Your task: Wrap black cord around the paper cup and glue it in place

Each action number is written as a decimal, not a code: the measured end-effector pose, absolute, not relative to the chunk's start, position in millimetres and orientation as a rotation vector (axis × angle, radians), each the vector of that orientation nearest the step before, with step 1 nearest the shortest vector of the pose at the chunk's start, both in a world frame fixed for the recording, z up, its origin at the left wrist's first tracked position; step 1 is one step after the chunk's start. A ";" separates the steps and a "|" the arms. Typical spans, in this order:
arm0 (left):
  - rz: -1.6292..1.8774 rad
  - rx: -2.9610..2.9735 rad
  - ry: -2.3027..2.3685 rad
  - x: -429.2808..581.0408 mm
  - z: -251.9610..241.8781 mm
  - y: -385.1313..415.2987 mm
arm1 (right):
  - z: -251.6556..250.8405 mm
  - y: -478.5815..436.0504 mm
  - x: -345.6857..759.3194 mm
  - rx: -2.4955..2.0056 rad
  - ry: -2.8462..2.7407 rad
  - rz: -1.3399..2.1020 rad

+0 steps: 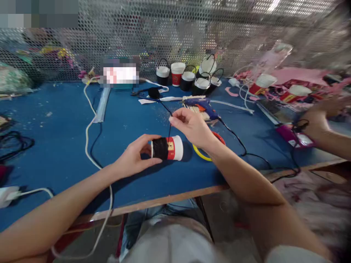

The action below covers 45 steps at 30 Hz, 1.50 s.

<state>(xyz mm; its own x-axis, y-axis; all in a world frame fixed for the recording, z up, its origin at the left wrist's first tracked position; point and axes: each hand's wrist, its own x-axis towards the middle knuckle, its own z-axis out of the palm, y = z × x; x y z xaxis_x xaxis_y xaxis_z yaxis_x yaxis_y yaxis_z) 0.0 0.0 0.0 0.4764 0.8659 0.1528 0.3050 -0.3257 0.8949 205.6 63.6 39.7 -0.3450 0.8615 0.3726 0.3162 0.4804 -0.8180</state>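
Observation:
On its side above the blue table lies a red and white paper cup, with black cord wound around its left half. My left hand grips the wrapped end between thumb and fingers. Just above the cup, my right hand pinches the loose strand of black cord, which runs from the cup up to a small black ball of cord. Part of the right palm's far side is hidden.
Behind stand several cord-wrapped cups with handles and a plain red cup. A blue glue gun and a yellow and red ring lie near my right forearm. A white cable crosses at left. Another person's hand is at right.

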 end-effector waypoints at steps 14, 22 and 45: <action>0.738 1.739 0.921 1.8 2.4 -0.8 | 40.8 62.6 208.8 -1.071 -1.954 0.783; 0.906 2.033 0.857 2.3 3.3 -1.5 | 35.8 62.5 205.4 -1.086 -1.993 0.882; 0.972 2.680 0.835 -2.0 -0.1 0.9 | 50.0 54.5 210.0 -1.156 -2.378 1.051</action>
<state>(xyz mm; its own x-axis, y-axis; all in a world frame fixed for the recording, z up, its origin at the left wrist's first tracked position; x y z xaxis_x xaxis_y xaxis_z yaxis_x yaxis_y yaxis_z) -2.0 0.9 -0.1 0.6303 0.5592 0.5384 0.4478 -0.8285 0.3363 210.0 54.5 50.0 -0.6332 0.7724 -0.0496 0.5567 0.4099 -0.7226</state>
